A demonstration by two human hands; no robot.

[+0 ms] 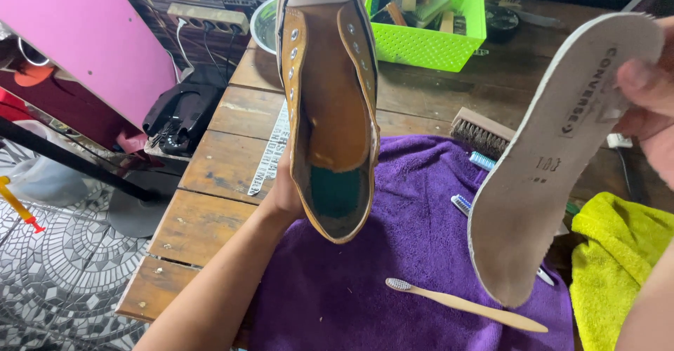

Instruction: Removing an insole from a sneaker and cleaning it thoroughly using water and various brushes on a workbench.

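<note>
While both hands are raised over the wooden table [210, 168], a shoe and its insole are held apart.

Purple towel [414, 253] is spread on the table below. Mustard hi-top shoe [330, 98] is gripped from the L side/underneath by the left hand [284, 189]; its long axis runs near vertical in view, toe pointed away, heel end nearest, opening faced to the camera w/ teal lining seen inside. Grey insole [554, 154] is pinched at its upper end by the right hand [649, 105], hung diagonally, lower end pointed down-left, well apart from the shoe. Bamboo toothbrush [467, 303] is laid on the towel, just under the insole's tip.
</note>
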